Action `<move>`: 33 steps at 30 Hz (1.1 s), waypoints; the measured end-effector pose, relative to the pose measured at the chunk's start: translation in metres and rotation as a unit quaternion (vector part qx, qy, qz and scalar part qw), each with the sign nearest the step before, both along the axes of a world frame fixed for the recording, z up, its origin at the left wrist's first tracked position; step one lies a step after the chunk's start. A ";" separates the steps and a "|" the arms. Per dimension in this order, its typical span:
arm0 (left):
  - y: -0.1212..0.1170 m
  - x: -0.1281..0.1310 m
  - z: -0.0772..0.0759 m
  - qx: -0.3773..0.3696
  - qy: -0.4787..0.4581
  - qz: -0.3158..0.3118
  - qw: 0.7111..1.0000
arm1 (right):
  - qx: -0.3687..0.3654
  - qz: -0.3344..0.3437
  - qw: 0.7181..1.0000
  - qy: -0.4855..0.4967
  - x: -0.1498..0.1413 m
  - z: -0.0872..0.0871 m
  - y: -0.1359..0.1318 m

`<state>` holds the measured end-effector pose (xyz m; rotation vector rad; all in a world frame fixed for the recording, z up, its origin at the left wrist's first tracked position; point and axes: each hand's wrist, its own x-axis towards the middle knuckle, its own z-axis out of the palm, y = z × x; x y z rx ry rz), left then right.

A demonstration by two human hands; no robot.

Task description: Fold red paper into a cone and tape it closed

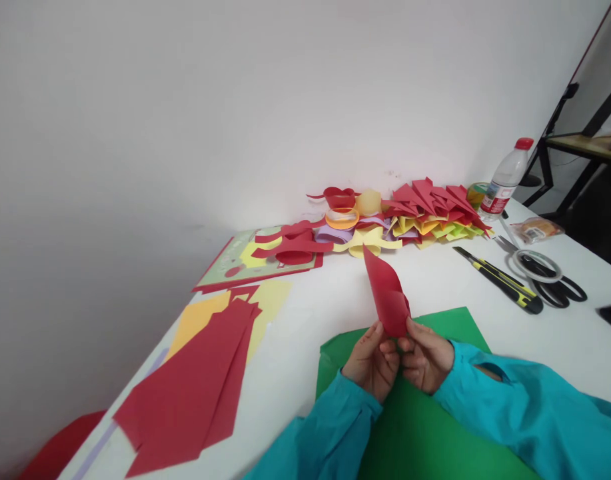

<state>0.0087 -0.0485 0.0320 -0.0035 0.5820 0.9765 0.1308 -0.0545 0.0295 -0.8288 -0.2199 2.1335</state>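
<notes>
A curled piece of red paper (386, 297) is held up between my two hands, its pointed end rising to the upper left. My left hand (372, 363) pinches its lower left edge between thumb and fingers. On the other side, my right hand (428, 353) grips the lower right edge in the same way. Both hands are over a green sheet (410, 427) lying on the white table (290, 373). The fingertips behind the paper are partly hidden.
Red paper sheets (195, 380) lie at left. Rolled paper shapes (295, 247) and folded red papers (430, 200) line the wall. At right are a utility knife (500, 280), scissors (555, 287), a tape roll (538, 265), a packaged snack (536, 230) and a bottle (506, 180).
</notes>
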 end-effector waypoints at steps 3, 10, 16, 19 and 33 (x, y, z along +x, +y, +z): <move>0.000 0.001 0.001 -0.001 0.015 0.009 1.000 | 0.028 0.013 0.999 0.011 0.000 -0.004 -0.001; 0.001 0.001 0.003 -0.018 -0.011 0.024 0.999 | 0.020 0.006 1.000 0.017 0.002 -0.005 0.000; -0.003 0.000 -0.005 0.054 0.000 -0.002 0.999 | 0.034 -0.005 0.999 0.009 0.001 -0.009 -0.001; -0.006 0.001 -0.010 0.092 0.016 -0.004 0.996 | 0.031 0.007 0.999 0.002 0.001 -0.009 -0.001; -0.005 0.000 -0.008 0.123 0.010 -0.013 0.992 | 0.024 0.005 1.000 0.004 0.000 -0.008 -0.002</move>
